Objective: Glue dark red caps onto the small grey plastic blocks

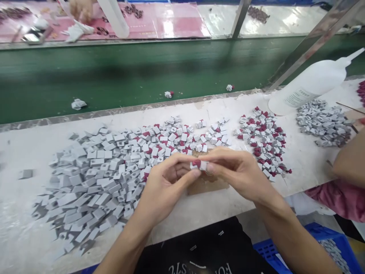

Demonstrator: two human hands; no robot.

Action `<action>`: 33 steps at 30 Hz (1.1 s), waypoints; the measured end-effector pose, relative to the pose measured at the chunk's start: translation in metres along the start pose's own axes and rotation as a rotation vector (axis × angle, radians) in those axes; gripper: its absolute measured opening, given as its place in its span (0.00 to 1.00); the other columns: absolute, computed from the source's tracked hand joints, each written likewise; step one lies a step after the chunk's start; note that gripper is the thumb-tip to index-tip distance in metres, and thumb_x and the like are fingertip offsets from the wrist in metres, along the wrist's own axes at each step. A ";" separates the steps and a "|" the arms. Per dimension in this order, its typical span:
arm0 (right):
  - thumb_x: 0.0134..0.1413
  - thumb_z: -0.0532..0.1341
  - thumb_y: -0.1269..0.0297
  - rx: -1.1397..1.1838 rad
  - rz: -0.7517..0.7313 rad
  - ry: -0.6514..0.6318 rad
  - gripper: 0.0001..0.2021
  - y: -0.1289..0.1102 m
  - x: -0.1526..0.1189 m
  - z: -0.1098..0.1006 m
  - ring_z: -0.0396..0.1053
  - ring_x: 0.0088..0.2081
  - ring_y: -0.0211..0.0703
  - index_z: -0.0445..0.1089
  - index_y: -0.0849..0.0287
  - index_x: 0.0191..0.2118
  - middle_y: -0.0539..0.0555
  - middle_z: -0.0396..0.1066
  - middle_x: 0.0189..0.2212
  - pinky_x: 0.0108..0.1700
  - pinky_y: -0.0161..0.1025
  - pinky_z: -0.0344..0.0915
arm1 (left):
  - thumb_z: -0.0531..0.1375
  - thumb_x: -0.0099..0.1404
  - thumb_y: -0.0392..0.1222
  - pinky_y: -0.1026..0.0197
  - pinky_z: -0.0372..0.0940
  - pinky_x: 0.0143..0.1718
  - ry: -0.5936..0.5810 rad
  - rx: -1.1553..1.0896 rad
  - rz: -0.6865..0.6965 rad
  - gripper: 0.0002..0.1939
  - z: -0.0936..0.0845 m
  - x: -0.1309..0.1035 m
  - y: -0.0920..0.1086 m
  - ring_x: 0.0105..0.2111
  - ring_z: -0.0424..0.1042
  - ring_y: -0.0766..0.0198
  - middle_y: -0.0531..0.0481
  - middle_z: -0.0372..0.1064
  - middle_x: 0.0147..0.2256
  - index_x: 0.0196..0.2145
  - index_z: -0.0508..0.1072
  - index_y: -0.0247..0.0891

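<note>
Between the fingertips of both hands is a small grey and dark red plastic piece (196, 163). My left hand (171, 179) pinches its left end between thumb and fingers. On its other end, my right hand (236, 169) has the thumb and forefinger closed. Under the hands lies a brown board (211, 185), partly hidden by them. A large heap of grey plastic blocks (97, 182) spreads to the left. Grey and red pieces (171, 139) lie just beyond my hands, and a separate pile of grey and red pieces (262, 133) is to the right.
A white squeeze bottle (308, 87) stands tilted at the right, beside a pile of grey parts (322, 121). Beyond the table runs a green conveyor belt (128, 72) carrying a few pieces. Another person's hand (82, 9) is at the far side. A blue crate (327, 236) sits lower right.
</note>
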State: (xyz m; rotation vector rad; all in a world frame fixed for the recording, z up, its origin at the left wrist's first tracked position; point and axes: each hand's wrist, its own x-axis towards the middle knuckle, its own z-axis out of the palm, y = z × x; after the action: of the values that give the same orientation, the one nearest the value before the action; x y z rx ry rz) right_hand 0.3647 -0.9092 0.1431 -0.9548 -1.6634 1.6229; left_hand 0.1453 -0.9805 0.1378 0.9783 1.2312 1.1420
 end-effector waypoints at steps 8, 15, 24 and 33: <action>0.75 0.62 0.83 -0.742 -0.102 0.040 0.25 0.005 0.235 0.051 0.78 0.67 0.54 0.81 0.59 0.69 0.62 0.77 0.72 0.72 0.51 0.71 | 0.75 0.70 0.50 0.57 0.78 0.39 0.327 0.340 0.018 0.14 -0.045 0.027 0.022 0.38 0.82 0.55 0.46 0.83 0.38 0.48 0.85 0.42; 0.70 0.67 0.81 -0.684 -0.063 0.017 0.13 -0.012 0.284 0.060 0.83 0.56 0.54 0.86 0.66 0.54 0.63 0.88 0.52 0.65 0.51 0.78 | 0.72 0.64 0.32 0.51 0.75 0.53 0.486 0.556 0.025 0.06 -0.081 0.115 0.038 0.45 0.81 0.52 0.43 0.83 0.41 0.37 0.80 0.40; 0.63 0.78 0.50 -0.468 0.018 0.233 0.14 -0.014 0.070 -0.035 0.88 0.40 0.59 0.91 0.53 0.47 0.60 0.91 0.43 0.46 0.56 0.88 | 0.72 0.66 0.27 0.49 0.73 0.44 0.491 0.599 -0.167 0.14 -0.113 0.227 0.039 0.32 0.75 0.57 0.45 0.75 0.29 0.28 0.74 0.38; 0.49 0.80 0.41 -0.516 0.253 0.563 0.16 0.039 -0.078 -0.035 0.90 0.33 0.62 0.93 0.45 0.38 0.55 0.91 0.34 0.28 0.43 0.86 | 0.72 0.61 0.33 0.42 0.71 0.59 0.414 0.918 -0.132 0.17 -0.150 0.125 0.066 0.50 0.78 0.42 0.37 0.81 0.52 0.49 0.82 0.40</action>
State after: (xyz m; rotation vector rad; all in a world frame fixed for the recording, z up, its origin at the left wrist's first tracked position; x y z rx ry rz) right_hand 0.4400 -0.9559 0.1108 -1.7497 -1.6115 0.9230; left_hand -0.0132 -0.8514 0.1629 1.3209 2.2163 0.6604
